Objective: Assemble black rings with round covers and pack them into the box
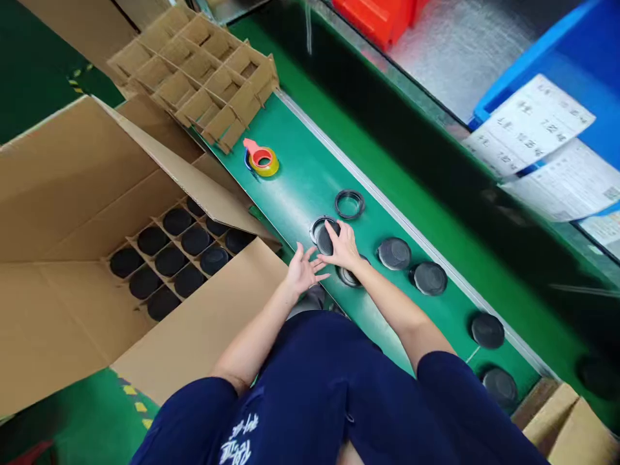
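Observation:
My right hand (pixel 343 245) grips a round black cap (pixel 325 239) by its rim, tilted on edge over a black ring (pixel 317 226) on the green work surface (pixel 300 187). My left hand (pixel 304 270) is palm up just left of it, fingers spread, with nothing in it. Another black ring (pixel 349 204) lies a little beyond. Partly hidden under my right wrist is a further round black part (pixel 347 276). To the right sit round black pieces, the nearest one (pixel 394 253) beside another (pixel 430 278).
On the left an open carton (pixel 232 310) holds several round black pieces in cardboard cells. A cardboard divider grid (pixel 203 77) rests at the far end, near a tape dispenser (pixel 262 159). Behind the strip stand a blue bin (pixel 576 58) with paper labels and a red bin (pixel 378 19).

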Action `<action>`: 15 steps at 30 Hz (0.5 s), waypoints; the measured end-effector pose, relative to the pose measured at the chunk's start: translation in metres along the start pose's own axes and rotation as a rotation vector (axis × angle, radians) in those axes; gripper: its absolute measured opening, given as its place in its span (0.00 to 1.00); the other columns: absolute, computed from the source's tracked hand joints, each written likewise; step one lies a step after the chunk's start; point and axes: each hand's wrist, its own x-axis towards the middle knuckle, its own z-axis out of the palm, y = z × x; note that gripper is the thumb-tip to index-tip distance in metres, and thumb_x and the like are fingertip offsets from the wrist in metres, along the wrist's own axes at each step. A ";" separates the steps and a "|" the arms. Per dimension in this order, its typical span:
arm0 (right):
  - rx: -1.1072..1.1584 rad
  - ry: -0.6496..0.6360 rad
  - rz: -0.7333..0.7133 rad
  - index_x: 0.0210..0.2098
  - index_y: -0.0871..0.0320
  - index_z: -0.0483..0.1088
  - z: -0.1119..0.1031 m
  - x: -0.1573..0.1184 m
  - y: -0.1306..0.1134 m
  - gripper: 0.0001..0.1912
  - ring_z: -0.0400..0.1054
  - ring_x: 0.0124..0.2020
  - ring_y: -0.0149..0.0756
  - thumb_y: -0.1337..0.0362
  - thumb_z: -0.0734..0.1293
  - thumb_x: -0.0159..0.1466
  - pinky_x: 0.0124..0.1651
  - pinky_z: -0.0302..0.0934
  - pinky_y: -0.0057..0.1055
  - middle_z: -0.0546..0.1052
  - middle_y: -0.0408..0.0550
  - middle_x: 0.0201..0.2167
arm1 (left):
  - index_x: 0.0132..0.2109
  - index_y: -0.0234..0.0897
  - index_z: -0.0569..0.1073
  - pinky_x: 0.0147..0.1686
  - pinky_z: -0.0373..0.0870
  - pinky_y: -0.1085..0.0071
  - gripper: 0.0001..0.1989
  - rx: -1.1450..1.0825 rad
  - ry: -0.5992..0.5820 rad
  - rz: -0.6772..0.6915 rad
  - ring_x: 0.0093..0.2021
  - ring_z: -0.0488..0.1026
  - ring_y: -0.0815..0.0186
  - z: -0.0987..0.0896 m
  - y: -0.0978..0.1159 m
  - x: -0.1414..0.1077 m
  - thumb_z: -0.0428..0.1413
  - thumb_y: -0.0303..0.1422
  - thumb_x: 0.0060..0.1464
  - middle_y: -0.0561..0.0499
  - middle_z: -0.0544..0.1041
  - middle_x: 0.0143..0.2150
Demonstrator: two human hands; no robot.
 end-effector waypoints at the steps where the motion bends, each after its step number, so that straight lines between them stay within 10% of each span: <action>1: -0.019 -0.020 0.010 0.76 0.62 0.48 0.004 0.013 0.001 0.61 0.45 0.70 0.67 0.47 0.79 0.54 0.71 0.41 0.57 0.49 0.71 0.71 | 0.65 0.40 0.66 0.53 0.73 0.48 0.36 -0.013 0.021 0.014 0.50 0.75 0.54 -0.009 0.004 0.001 0.39 0.61 0.66 0.39 0.75 0.52; 9: -0.112 -0.013 -0.061 0.75 0.66 0.50 0.019 0.055 0.009 0.46 0.37 0.74 0.64 0.47 0.69 0.68 0.73 0.35 0.59 0.42 0.68 0.75 | 0.49 0.34 0.73 0.46 0.76 0.66 0.24 -0.136 0.214 0.046 0.44 0.77 0.62 -0.067 -0.004 0.000 0.42 0.48 0.72 0.40 0.78 0.47; 15: -0.191 0.077 -0.160 0.74 0.73 0.49 0.046 0.042 0.025 0.37 0.41 0.74 0.62 0.52 0.56 0.75 0.72 0.39 0.62 0.47 0.73 0.73 | 0.39 0.30 0.75 0.41 0.75 0.68 0.21 -0.224 0.317 -0.024 0.33 0.77 0.64 -0.069 -0.040 0.013 0.47 0.42 0.71 0.42 0.78 0.36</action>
